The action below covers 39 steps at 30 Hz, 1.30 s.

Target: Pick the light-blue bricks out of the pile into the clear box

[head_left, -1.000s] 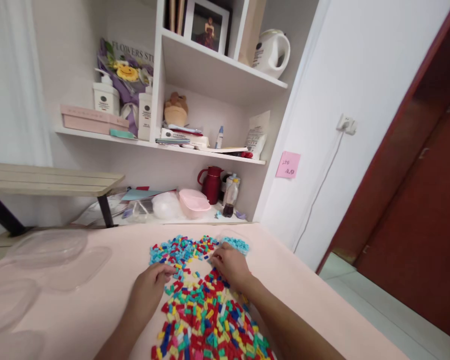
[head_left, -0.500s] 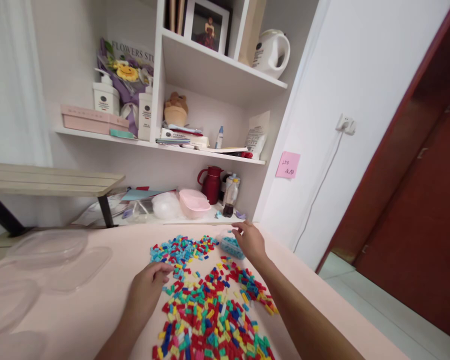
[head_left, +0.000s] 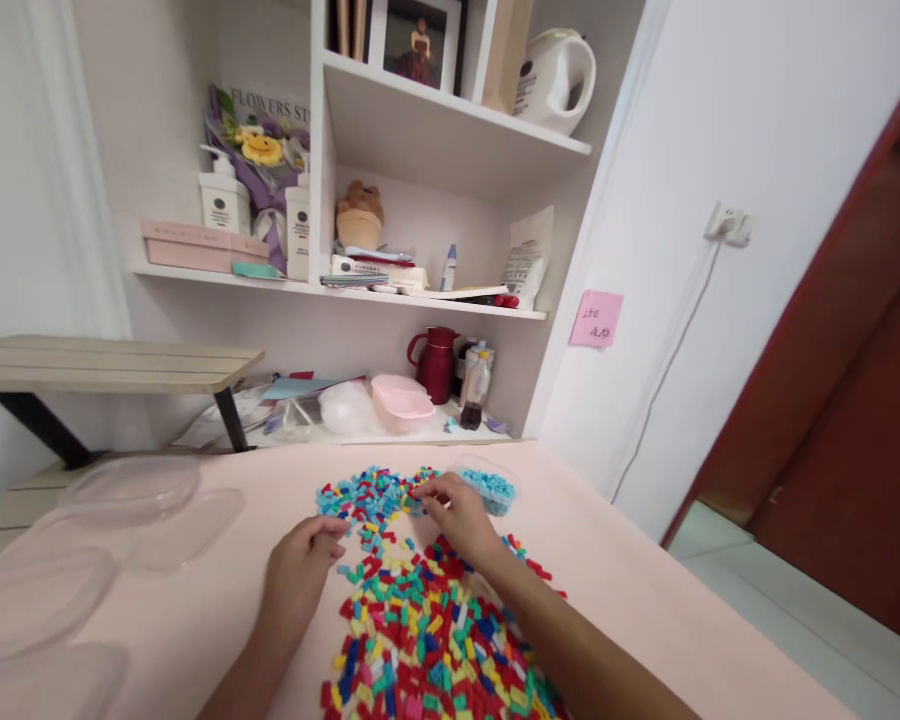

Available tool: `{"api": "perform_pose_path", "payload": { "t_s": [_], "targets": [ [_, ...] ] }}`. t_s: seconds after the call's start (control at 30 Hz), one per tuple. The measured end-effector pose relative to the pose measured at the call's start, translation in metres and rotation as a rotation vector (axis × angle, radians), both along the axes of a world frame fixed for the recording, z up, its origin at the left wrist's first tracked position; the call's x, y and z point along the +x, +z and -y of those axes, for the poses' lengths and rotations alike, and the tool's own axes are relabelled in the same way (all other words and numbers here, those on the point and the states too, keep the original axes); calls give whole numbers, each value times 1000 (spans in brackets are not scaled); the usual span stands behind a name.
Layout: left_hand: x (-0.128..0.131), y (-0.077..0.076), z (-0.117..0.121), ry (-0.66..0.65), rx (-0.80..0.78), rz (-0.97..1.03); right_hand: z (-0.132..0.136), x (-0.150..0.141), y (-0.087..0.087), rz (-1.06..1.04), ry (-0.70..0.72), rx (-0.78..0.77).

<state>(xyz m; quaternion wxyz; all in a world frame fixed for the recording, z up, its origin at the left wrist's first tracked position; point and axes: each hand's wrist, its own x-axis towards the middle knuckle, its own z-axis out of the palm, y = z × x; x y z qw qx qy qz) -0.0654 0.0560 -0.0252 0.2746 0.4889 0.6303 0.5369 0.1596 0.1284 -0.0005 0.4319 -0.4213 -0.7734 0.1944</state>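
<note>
Many small toy building blocks in red, yellow, green, blue and white spread over the pink tabletop. Farther back lies a mostly light-blue heap of blocks. My right hand hovers at the right side of that heap, fingertips a little apart and no block visible between them. Behind it, a clear plastic box contains light-blue blocks. At the left edge of the blocks is my left hand, fingers loosely bent with a gap to the thumb, and I see nothing in it.
Clear plastic lids or trays lie at the left of the pink table. A wooden stand rises behind them. Along the back, a shelf unit holds a pink basin, a red jug and a bottle with dark liquid.
My right hand has moved left from above the clear box to the light-blue heap, uncovering the box. My left hand stays nearly in place. The view has shifted slightly.
</note>
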Motion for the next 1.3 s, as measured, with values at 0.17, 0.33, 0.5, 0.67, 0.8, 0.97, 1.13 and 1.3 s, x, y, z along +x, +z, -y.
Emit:
{"api": "perform_pose_path", "payload": {
  "t_s": [0.17, 0.33, 0.5, 0.67, 0.8, 0.97, 1.13, 1.3],
  "targets": [
    [5, 2, 2, -33, 16, -82, 15, -8, -20, 82, 110, -1],
    [10, 4, 4, -57, 44, -201, 21, -9, -18, 215, 231, 199],
    [12, 7, 6, -124, 48, -330, 21, -10, -18, 337, 306, 223],
    [14, 9, 7, -206, 54, -414, 18, -8, -21, 206, 252, 113],
    [14, 7, 6, -208, 49, -434, 21, -7, -16, 197, 256, 116],
    [14, 7, 6, -182, 32, -429, 26, -9, -9, 303, 282, 124],
    [15, 10, 8, -167, 27, -403, 23, -10, -11, 307, 230, 69],
    [15, 10, 9, -154, 27, -374, 19, -10, -18, 332, 211, 101]
  ]
}}
